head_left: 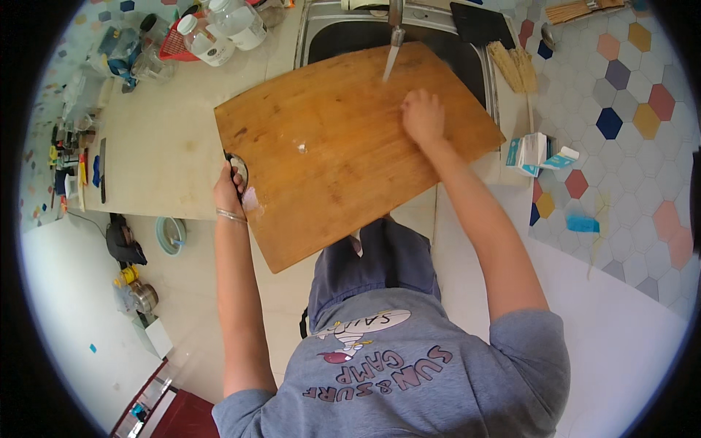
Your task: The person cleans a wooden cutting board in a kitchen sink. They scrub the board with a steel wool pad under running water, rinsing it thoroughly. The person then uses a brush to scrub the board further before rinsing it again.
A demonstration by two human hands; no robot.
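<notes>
A large wooden cutting board (328,146) lies tilted across the front of the sink, its far right part over the basin. My left hand (228,191) grips its left end, fingers through the metal-rimmed handle hole. My right hand (423,117) rests on the board's upper right, fingers curled down; whatever they may hold is hidden. Beyond that hand, the faucet (396,33) runs a thin stream of water (391,64) onto the wood. A whitish patch (252,198) and a small white bit (302,148) show on the board's left half.
Behind the board is the sink (343,44). Clear jars (208,44) and a red basket (174,45) stand on the counter (161,146) at the back left. A knife (103,171) lies farther left. Right of the sink are brush-like bundles (511,66) and a small carton (531,152).
</notes>
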